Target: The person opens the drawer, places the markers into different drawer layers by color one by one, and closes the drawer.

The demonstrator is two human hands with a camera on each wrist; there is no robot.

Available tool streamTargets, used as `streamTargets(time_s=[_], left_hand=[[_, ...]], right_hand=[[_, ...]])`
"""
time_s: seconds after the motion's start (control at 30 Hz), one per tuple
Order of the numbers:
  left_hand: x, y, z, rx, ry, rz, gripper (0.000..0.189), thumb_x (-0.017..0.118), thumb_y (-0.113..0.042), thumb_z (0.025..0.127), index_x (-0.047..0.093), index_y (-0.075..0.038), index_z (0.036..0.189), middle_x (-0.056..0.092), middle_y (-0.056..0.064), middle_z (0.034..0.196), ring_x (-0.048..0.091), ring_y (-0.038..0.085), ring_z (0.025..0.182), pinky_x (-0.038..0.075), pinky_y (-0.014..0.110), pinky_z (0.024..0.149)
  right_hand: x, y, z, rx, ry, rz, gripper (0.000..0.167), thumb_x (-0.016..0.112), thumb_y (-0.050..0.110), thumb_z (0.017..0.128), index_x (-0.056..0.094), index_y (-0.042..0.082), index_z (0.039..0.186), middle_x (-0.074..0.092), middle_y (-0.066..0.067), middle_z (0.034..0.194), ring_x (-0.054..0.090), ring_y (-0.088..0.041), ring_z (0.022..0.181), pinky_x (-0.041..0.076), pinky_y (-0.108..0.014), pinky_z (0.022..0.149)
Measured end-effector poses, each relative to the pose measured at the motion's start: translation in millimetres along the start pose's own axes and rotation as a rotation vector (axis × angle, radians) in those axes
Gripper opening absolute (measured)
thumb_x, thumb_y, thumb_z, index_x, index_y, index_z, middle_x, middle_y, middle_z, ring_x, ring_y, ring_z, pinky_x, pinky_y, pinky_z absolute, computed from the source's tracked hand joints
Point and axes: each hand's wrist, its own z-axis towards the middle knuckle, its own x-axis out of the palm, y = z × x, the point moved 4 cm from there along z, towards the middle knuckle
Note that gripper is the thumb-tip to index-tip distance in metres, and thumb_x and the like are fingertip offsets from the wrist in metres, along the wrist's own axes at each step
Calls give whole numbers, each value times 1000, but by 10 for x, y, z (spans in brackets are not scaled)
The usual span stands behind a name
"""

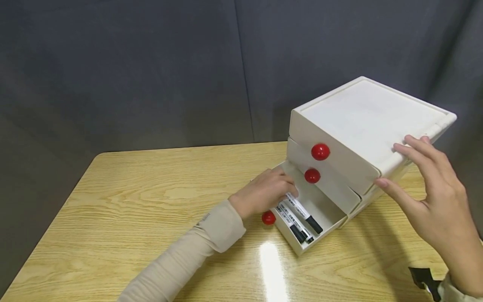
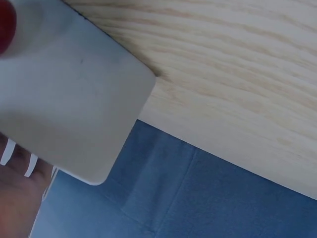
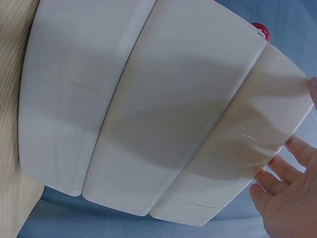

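Note:
My left hand (image 1: 269,189) reaches over the front of the pulled-out bottom drawer (image 1: 293,243) of a white drawer cabinet (image 1: 377,117). Its fingers are bent down beside the rear ends of several white markers (image 1: 298,209) with black caps. The fingertips are hidden, so whether they pinch a marker cannot be told. In the left wrist view, the drawer front (image 2: 84,99) covers part of that hand, with two white strips by its fingers. My right hand (image 1: 439,197) rests its spread fingertips on the cabinet's near top edge. The right wrist view shows these fingers (image 3: 285,171) against the cabinet side.
Red round knobs (image 1: 320,152) stick out from the drawer fronts. The two upper drawers are closed. A wooden table (image 1: 151,209) lies beneath, a dark curtain (image 1: 151,75) hangs behind it, and a black object (image 1: 424,277) sits near the right wrist.

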Motion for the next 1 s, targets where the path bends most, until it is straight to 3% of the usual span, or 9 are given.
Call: streamTargets(time_s=[0.07,0.23,0.47,0.83,1.0], left_hand=[[13,-14,7,18,-1,21,30,74,-11,89,75,-24,115,70,-9,121,55,11,115,46,25,102],[49,-25,22,30,-4,32,31,73,-10,89,74,-23,118,71,-9,121,58,10,113,46,22,102],[56,13,-22,-23,-27,-60,30,71,-10,91,73,-19,120,70,-7,119,59,10,113,46,21,104],[-17,72,-322,-142,-174,-186,28,63,-15,98,68,-16,125,67,-2,121,59,13,113,49,26,103],[-13,79,-424,-153,-237,-166,28,62,-17,98,68,-15,125,68,-1,124,59,15,116,49,29,105]], right_hand=[[0,-2,2,-1,1,-1,61,80,37,83,61,10,135,50,-12,149,30,-17,150,21,-33,125],[9,-5,5,4,12,6,60,80,33,83,61,10,135,49,-12,150,29,-18,150,21,-45,125],[18,-6,6,11,23,18,60,80,30,84,60,9,136,48,-14,150,28,-19,151,20,-57,123],[17,-10,28,0,13,17,61,80,34,83,61,9,135,49,-14,150,29,-20,150,21,-48,125],[13,-15,34,-15,-2,12,63,78,41,83,61,9,134,51,-12,149,30,-15,150,21,-29,124]])
